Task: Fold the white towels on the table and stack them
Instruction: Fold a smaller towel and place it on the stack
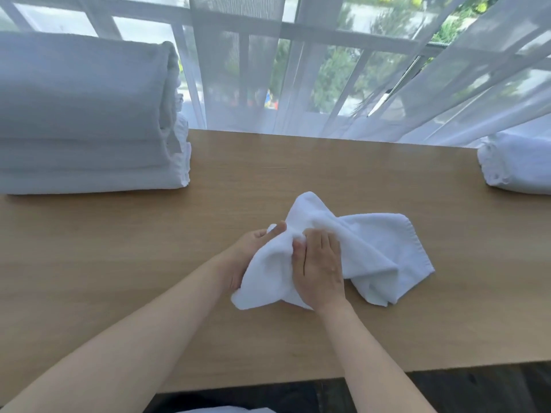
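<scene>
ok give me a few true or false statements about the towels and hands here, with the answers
1. Both hands grip the crumpled towel in the middle of the table. True: the left hand holds its left part, the right hand its middle.
2. The crumpled towel is already neatly folded. False: it lies bunched and wrinkled.
3. A stack of folded towels sits at the table's far left. True.
4. The towels at the far right edge are blue. False: they are white.
5. A sheer curtain hangs behind the table. True.
6. The left hand rests flat on the bare table. False: it grips the towel.
</scene>
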`<state>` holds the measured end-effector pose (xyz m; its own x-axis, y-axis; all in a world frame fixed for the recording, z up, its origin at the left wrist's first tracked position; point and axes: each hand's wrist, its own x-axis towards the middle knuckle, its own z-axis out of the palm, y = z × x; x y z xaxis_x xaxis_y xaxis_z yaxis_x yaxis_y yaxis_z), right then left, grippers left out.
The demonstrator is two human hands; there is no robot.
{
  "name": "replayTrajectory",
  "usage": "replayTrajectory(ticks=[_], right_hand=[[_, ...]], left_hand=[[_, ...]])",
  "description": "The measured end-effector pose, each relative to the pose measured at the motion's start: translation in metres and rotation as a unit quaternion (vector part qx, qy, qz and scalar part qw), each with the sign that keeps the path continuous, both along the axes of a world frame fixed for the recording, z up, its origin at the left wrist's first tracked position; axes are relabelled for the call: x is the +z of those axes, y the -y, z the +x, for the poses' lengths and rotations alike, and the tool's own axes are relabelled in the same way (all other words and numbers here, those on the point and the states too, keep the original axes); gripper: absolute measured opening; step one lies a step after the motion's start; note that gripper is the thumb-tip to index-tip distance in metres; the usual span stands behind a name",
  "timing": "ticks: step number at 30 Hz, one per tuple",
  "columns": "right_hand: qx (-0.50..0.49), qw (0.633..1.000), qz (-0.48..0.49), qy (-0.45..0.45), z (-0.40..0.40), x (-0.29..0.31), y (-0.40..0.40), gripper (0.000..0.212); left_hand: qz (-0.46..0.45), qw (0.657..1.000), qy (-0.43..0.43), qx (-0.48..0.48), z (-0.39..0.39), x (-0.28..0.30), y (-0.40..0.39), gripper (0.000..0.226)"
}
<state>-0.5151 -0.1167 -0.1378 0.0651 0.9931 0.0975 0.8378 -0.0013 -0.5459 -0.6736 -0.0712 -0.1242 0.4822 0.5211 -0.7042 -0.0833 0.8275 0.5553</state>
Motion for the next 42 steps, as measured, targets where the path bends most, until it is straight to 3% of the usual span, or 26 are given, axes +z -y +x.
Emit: replayTrajectory(ticks=[6, 8, 9, 11, 12, 13, 14, 15, 16, 17, 18, 20, 22, 24, 27, 31, 33, 36, 40, 42], right_hand=[[0.008, 0.999, 0.045, 0.003, 0.007, 0.004, 0.007, 0.029], [0.015, 0.997, 0.067, 0.021, 0.010, 0.004, 0.011, 0.029], [0.016, 0.997, 0.074, 0.030, 0.011, 0.004, 0.012, 0.030], [-0.003, 0.996, 0.082, 0.032, 0.008, 0.007, 0.012, 0.031], [-0.021, 0.996, 0.087, 0.022, 0.007, 0.009, 0.012, 0.030], [-0.040, 0.995, 0.093, 0.009, 0.006, 0.012, 0.011, 0.030], [-0.055, 0.994, 0.098, -0.007, 0.005, 0.014, 0.012, 0.028], [-0.067, 0.992, 0.103, -0.026, 0.005, 0.016, 0.013, 0.027], [-0.076, 0.990, 0.107, -0.045, 0.006, 0.018, 0.014, 0.025], [-0.082, 0.988, 0.112, -0.062, 0.008, 0.019, 0.016, 0.023], [-0.088, 0.986, 0.118, -0.075, 0.010, 0.020, 0.018, 0.024], [-0.094, 0.984, 0.126, -0.086, 0.013, 0.021, 0.020, 0.026], [-0.088, 0.987, 0.118, -0.073, 0.013, 0.022, 0.022, 0.026], [-0.074, 0.989, 0.117, -0.049, 0.012, 0.021, 0.026, 0.027], [-0.061, 0.989, 0.134, -0.018, 0.013, 0.019, 0.029, 0.036], [-0.035, 0.987, 0.151, 0.038, 0.022, 0.019, 0.029, 0.041], [-0.014, 0.985, 0.163, 0.060, 0.027, 0.019, 0.029, 0.047], [0.003, 0.978, 0.169, 0.120, 0.032, 0.017, 0.031, 0.049], [-0.010, 0.981, 0.125, 0.147, 0.029, 0.008, 0.039, 0.049], [-0.019, 0.988, 0.087, 0.123, 0.020, 0.006, 0.042, 0.045]], left_hand=[[0.113, 0.991, -0.071, 0.029, -0.007, 0.004, -0.004, 0.057], [0.191, 0.973, -0.115, 0.058, -0.010, 0.006, -0.008, 0.060], [0.255, 0.952, -0.160, 0.057, -0.011, 0.007, -0.011, 0.064], [0.428, 0.853, -0.298, 0.025, -0.011, 0.010, -0.014, 0.059], [0.484, 0.803, -0.348, 0.021, -0.010, 0.008, -0.015, 0.055], [0.495, 0.786, -0.370, 0.024, -0.010, 0.005, -0.016, 0.054], [0.454, 0.814, -0.361, 0.036, -0.011, 0.004, -0.015, 0.055], [0.361, 0.874, -0.320, 0.060, -0.011, 0.003, -0.015, 0.059], [0.236, 0.931, -0.269, 0.068, -0.014, -0.002, -0.016, 0.067], [0.113, 0.968, -0.219, 0.052, -0.017, -0.007, -0.013, 0.078], [0.018, 0.986, -0.165, 0.017, -0.019, -0.012, -0.009, 0.090], [-0.081, 0.995, -0.024, -0.051, -0.019, -0.018, 0.002, 0.110], [-0.110, 0.989, 0.070, -0.075, -0.010, -0.013, 0.009, 0.116], [-0.105, 0.989, 0.086, -0.064, 0.005, -0.002, 0.010, 0.109], [-0.057, 0.997, 0.010, -0.042, 0.019, 0.007, 0.005, 0.094], [-0.012, 0.994, -0.067, -0.084, 0.007, 0.013, 0.000, 0.079], [0.057, 0.989, -0.107, -0.078, 0.000, 0.016, -0.001, 0.072], [0.232, 0.950, -0.208, 0.011, -0.009, 0.023, -0.009, 0.062], [0.424, 0.823, -0.361, 0.109, -0.031, 0.025, -0.022, 0.044], [0.467, 0.790, -0.379, 0.121, -0.045, 0.020, -0.019, 0.053]])
